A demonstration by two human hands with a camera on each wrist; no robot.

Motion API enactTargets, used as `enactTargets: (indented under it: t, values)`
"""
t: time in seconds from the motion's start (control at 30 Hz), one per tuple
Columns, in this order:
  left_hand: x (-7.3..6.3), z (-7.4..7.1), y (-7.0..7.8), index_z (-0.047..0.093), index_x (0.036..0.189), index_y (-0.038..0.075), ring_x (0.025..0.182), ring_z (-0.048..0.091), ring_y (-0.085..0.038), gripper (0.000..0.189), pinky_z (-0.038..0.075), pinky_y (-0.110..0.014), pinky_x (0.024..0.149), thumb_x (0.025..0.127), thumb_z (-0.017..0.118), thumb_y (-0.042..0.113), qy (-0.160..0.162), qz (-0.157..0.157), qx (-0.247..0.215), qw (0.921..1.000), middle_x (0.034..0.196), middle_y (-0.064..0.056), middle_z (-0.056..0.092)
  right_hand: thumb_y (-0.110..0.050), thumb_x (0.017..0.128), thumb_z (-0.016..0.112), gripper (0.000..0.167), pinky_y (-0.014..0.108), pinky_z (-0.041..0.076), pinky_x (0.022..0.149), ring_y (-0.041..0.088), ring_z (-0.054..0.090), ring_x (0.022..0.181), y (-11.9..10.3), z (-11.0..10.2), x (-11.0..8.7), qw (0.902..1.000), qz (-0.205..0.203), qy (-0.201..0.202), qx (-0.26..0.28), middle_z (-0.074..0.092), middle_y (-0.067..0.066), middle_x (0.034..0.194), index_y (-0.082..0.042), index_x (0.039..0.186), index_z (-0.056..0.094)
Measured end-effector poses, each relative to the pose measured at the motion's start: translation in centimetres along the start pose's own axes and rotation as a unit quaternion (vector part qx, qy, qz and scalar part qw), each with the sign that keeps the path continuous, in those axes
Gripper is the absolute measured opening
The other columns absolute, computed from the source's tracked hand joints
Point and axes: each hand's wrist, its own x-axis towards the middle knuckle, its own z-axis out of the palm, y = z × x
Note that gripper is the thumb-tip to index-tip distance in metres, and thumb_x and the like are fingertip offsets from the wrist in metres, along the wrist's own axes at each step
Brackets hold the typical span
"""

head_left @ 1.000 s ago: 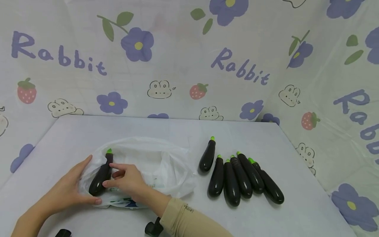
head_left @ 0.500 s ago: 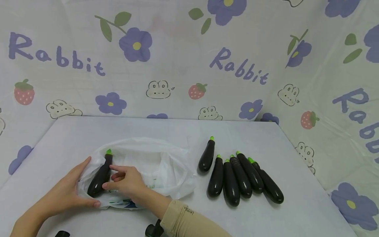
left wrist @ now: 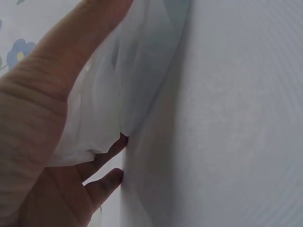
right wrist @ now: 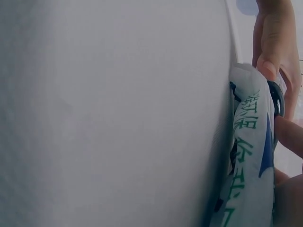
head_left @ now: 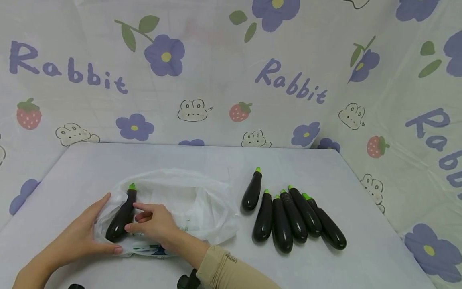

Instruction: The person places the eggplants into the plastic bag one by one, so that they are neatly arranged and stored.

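A shiny black eggplant (head_left: 120, 216) with a green stem tip lies slanted in the left part of a white plastic bag (head_left: 216, 216). My left hand (head_left: 81, 233) spreads around the bag's left end, thumb at the front and fingers at the back. In the left wrist view, the thumb passes over the white plastic. My right hand (head_left: 157, 220) touches the eggplant's right side with index fingertip and thumb; the other fingers are bent. Green print on the bag (right wrist: 246, 142) shows in the right wrist view, where the bag hides most of the eggplant (right wrist: 276, 97).
Several more black eggplants (head_left: 281, 222) lie side by side right of the bag, and one (head_left: 252, 190) stands apart behind them on the white table (head_left: 202, 156). Black wrist devices (head_left: 187, 280) show at the front edge. A printed cloth (head_left: 216, 60) hangs behind.
The head view has shifted slightly. Both hands, the eggplant and the bag keep almost the same positions.
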Motion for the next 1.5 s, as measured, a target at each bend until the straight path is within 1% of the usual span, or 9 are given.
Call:
enactTargets:
  t: [0.07, 0.23, 0.3, 0.33, 0.5, 0.67, 0.97, 1.13, 1.5]
  values:
    - [0.0, 0.0, 0.0, 0.012, 0.159, 0.010, 0.128, 0.035, -0.049, 0.138, 0.019, -0.022, 0.108, 0.054, 0.095, 0.046, 0.003, 0.003, 0.001, 1.0000, 0.146, -0.033, 0.032, -0.002, 0.076, 0.084, 0.059, 0.021, 0.048, 0.065, 0.005, 0.056, 0.076, 0.0, -0.3, 0.0, 0.9998, -0.003, -0.019, -0.006, 0.063, -0.004, 0.087, -0.021, 0.129, 0.068]
    - [0.0, 0.0, -0.1, 0.014, 0.158, 0.009, 0.127, 0.036, -0.048, 0.137, 0.016, -0.013, 0.102, 0.054, 0.096, 0.045, 0.011, 0.009, 0.003, 0.9999, 0.146, -0.032, 0.034, -0.008, 0.080, 0.081, 0.065, 0.023, 0.050, 0.072, 0.005, 0.058, 0.083, -0.3, -1.7, 0.1, 0.9961, -0.014, -0.085, -0.019, 0.063, -0.003, 0.095, -0.024, 0.138, 0.059]
    - [0.0, 0.0, -0.2, 0.015, 0.158, 0.008, 0.127, 0.036, -0.048, 0.137, 0.017, -0.016, 0.104, 0.054, 0.096, 0.044, 0.013, 0.012, 0.003, 0.9998, 0.145, -0.032, 0.034, -0.010, 0.081, 0.081, 0.063, 0.024, 0.051, 0.073, 0.006, 0.059, 0.088, -0.4, -2.3, 0.0, 0.9944, -0.019, -0.101, -0.024, 0.064, -0.003, 0.101, -0.025, 0.138, 0.059]
    - [0.0, 0.0, -0.3, 0.016, 0.158, 0.007, 0.127, 0.037, -0.047, 0.136, 0.015, -0.010, 0.100, 0.054, 0.096, 0.044, 0.016, 0.012, 0.004, 0.9998, 0.145, -0.031, 0.035, -0.011, 0.081, 0.081, 0.061, 0.024, 0.052, 0.073, 0.006, 0.059, 0.089, -0.6, -2.6, -0.1, 0.9938, -0.022, -0.105, -0.028, 0.064, -0.003, 0.103, -0.025, 0.137, 0.060]
    - [0.1, 0.1, -0.4, 0.018, 0.156, 0.003, 0.125, 0.037, -0.048, 0.136, 0.013, -0.006, 0.098, 0.052, 0.098, 0.039, 0.023, 0.030, -0.004, 0.9993, 0.144, -0.033, 0.036, -0.015, 0.083, 0.080, 0.053, 0.024, 0.052, 0.074, 0.007, 0.061, 0.094, -1.6, -4.6, -0.7, 0.9910, -0.061, -0.107, -0.052, 0.065, -0.003, 0.112, -0.023, 0.133, 0.064]
    - [0.0, 0.2, -0.3, 0.017, 0.156, 0.003, 0.125, 0.037, -0.048, 0.137, 0.011, -0.003, 0.096, 0.052, 0.097, 0.041, 0.024, 0.029, -0.001, 0.9993, 0.144, -0.033, 0.035, -0.015, 0.085, 0.078, 0.047, 0.029, 0.053, 0.079, 0.008, 0.063, 0.095, -3.0, -7.0, -1.4, 0.9888, -0.084, -0.119, -0.031, 0.064, -0.006, 0.111, -0.024, 0.130, 0.066]
    - [0.1, 0.1, -0.3, 0.018, 0.156, 0.002, 0.127, 0.036, -0.051, 0.137, 0.009, -0.004, 0.097, 0.051, 0.098, 0.041, 0.024, 0.028, 0.009, 0.9993, 0.145, -0.034, 0.035, -0.014, 0.088, 0.076, 0.041, 0.036, 0.052, 0.086, 0.011, 0.064, 0.096, -3.9, -9.9, -2.6, 0.9896, -0.099, -0.103, -0.015, 0.065, -0.005, 0.111, -0.021, 0.127, 0.067]
    - [-0.2, 0.0, -0.5, 0.017, 0.156, 0.002, 0.127, 0.035, -0.052, 0.137, 0.008, -0.004, 0.097, 0.053, 0.097, 0.042, 0.023, 0.026, 0.010, 0.9994, 0.145, -0.034, 0.034, -0.014, 0.088, 0.076, 0.040, 0.032, 0.051, 0.083, 0.016, 0.064, 0.100, -4.0, -11.0, -3.1, 0.9896, -0.107, -0.095, -0.018, 0.065, -0.003, 0.113, -0.021, 0.126, 0.067]
    - [0.0, 0.1, -0.3, 0.016, 0.157, 0.004, 0.128, 0.035, -0.050, 0.137, 0.009, -0.004, 0.097, 0.054, 0.095, 0.046, 0.021, 0.026, 0.009, 0.9994, 0.146, -0.033, 0.033, -0.017, 0.089, 0.075, 0.037, 0.033, 0.053, 0.082, 0.021, 0.063, 0.101, -2.8, -14.8, -4.8, 0.9867, -0.142, -0.055, -0.057, 0.067, 0.001, 0.111, -0.017, 0.125, 0.067]
